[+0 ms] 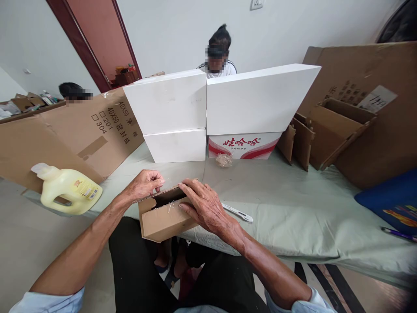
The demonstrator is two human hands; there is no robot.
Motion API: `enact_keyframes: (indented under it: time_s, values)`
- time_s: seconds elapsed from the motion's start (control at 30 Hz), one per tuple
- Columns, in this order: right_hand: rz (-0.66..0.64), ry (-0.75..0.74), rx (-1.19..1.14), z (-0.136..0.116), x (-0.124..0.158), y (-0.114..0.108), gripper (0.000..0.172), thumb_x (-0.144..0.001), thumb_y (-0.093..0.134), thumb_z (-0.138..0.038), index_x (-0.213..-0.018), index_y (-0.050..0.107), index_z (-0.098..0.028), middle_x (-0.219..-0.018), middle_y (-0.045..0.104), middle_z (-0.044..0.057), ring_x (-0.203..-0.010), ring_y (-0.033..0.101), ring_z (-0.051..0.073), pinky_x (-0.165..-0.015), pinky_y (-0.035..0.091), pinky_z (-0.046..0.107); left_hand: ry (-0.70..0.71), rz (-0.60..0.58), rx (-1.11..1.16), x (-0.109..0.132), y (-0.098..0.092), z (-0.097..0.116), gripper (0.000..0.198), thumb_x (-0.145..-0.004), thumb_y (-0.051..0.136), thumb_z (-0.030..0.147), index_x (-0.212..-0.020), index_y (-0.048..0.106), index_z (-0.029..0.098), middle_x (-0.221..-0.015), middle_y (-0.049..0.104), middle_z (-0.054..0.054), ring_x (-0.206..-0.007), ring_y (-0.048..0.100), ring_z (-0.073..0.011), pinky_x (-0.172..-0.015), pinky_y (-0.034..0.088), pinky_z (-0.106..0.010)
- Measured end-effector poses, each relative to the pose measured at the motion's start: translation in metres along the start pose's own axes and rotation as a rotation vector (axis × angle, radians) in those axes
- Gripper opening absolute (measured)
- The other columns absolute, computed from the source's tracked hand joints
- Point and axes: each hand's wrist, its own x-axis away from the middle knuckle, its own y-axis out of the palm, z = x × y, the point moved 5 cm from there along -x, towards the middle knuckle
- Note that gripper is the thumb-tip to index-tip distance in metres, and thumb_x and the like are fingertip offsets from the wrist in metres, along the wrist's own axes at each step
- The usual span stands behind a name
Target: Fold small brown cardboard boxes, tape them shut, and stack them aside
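Note:
A small brown cardboard box rests at the near edge of the cloth-covered table, above my lap. My left hand is closed in a pinch on the box's upper left flap. My right hand lies flat across the box's top right side, fingers stretched out and pressing on the cardboard. A strip of clear tape glints on the box front. Just right of my right hand lies a white utility knife.
White boxes stack at the table's far side over a red-printed carton. Brown cartons stand right, a big flat cardboard sheet left. A yellow bottle lies left; a blue cushion and pen right. Two people sit beyond.

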Motion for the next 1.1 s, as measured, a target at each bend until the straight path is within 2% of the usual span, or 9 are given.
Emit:
enact_keyframes:
  time_s: [0.2, 0.3, 0.4, 0.53, 0.6, 0.73, 0.87, 1.0, 1.1]
  values:
    - [-0.021, 0.012, -0.031, -0.003, 0.0, -0.003, 0.041, -0.11, 0.067, -0.027, -0.15, 0.058, -0.02, -0.148, 0.069, 0.015, -0.128, 0.066, 0.031, -0.1, 0.055, 0.047, -0.027, 0.242, 0.015, -0.009, -0.02, -0.01, 0.039, -0.078, 0.073, 0.057, -0.07, 0.063, 0.021, -0.069, 0.069, -0.005, -0.055, 0.064, -0.0164, -0.045, 0.05, -0.025]
    - [-0.023, 0.006, -0.037, -0.003, 0.0, -0.004, 0.041, -0.111, 0.066, -0.028, -0.15, 0.057, -0.019, -0.148, 0.069, 0.015, -0.129, 0.065, 0.032, -0.099, 0.055, 0.047, 0.014, 0.352, 0.017, 0.012, -0.035, 0.002, 0.036, -0.082, 0.073, 0.055, -0.077, 0.067, 0.02, -0.077, 0.073, -0.006, -0.061, 0.067, -0.0158, -0.051, 0.055, -0.026]
    - [-0.016, 0.001, -0.037, -0.001, -0.001, -0.002, 0.04, -0.112, 0.066, -0.03, -0.149, 0.057, -0.019, -0.149, 0.068, 0.016, -0.127, 0.066, 0.032, -0.098, 0.056, 0.046, 0.1, 0.359, 0.014, 0.047, -0.04, 0.023, 0.031, -0.089, 0.073, 0.051, -0.083, 0.073, 0.02, -0.075, 0.074, -0.004, -0.06, 0.065, -0.014, -0.056, 0.057, -0.025]
    - [0.006, 0.014, -0.05, 0.003, 0.0, 0.002, 0.043, -0.112, 0.063, -0.03, -0.153, 0.055, -0.022, -0.151, 0.065, 0.017, -0.129, 0.066, 0.032, -0.102, 0.056, 0.047, 0.146, 0.187, -0.007, 0.086, -0.021, 0.037, 0.027, -0.094, 0.072, 0.046, -0.093, 0.08, 0.021, -0.08, 0.08, -0.004, -0.062, 0.069, -0.0153, -0.054, 0.057, -0.025]
    - [0.041, 0.009, -0.066, 0.004, 0.001, 0.003, 0.043, -0.112, 0.063, -0.029, -0.154, 0.055, -0.022, -0.151, 0.063, 0.017, -0.129, 0.065, 0.032, -0.102, 0.057, 0.047, 0.176, 0.162, -0.1, 0.097, -0.009, 0.037, 0.024, -0.097, 0.069, 0.043, -0.094, 0.081, 0.022, -0.079, 0.079, -0.002, -0.064, 0.07, -0.0156, -0.055, 0.056, -0.024]
    - [0.155, -0.026, -0.091, 0.006, 0.003, 0.002, 0.035, -0.111, 0.061, -0.023, -0.146, 0.058, -0.021, -0.147, 0.063, 0.018, -0.126, 0.065, 0.029, -0.096, 0.056, 0.042, 0.369, 0.308, -0.34, 0.108, 0.011, 0.038, 0.021, -0.105, 0.062, 0.031, -0.094, 0.078, 0.023, -0.087, 0.082, -0.001, -0.075, 0.075, -0.0157, -0.069, 0.059, -0.025]
    - [0.221, -0.099, -0.078, 0.003, 0.002, 0.001, 0.019, -0.114, 0.057, -0.023, -0.13, 0.066, -0.019, -0.128, 0.072, 0.014, -0.111, 0.065, 0.026, -0.087, 0.05, 0.04, 0.586, 0.412, -0.56, 0.114, 0.027, 0.043, 0.022, -0.111, 0.054, 0.02, -0.103, 0.074, 0.023, -0.095, 0.083, -0.004, -0.087, 0.079, -0.0186, -0.086, 0.062, -0.03]
    - [0.23, -0.148, -0.068, 0.0, 0.001, 0.0, 0.016, -0.115, 0.058, -0.025, -0.119, 0.072, -0.021, -0.106, 0.076, 0.008, -0.099, 0.06, 0.024, -0.079, 0.041, 0.04, 0.619, 0.445, -0.696, 0.11, 0.035, 0.043, 0.023, -0.112, 0.051, 0.018, -0.107, 0.074, 0.022, -0.097, 0.083, -0.006, -0.089, 0.08, -0.021, -0.085, 0.062, -0.033]
    - [0.232, -0.155, -0.079, -0.001, 0.001, -0.001, 0.018, -0.116, 0.057, -0.025, -0.114, 0.074, -0.02, -0.098, 0.075, 0.006, -0.096, 0.057, 0.024, -0.079, 0.038, 0.04, 0.59, 0.397, -0.663, 0.103, 0.038, 0.043, 0.024, -0.112, 0.051, 0.021, -0.106, 0.075, 0.022, -0.097, 0.083, -0.005, -0.088, 0.08, -0.0215, -0.084, 0.06, -0.034]
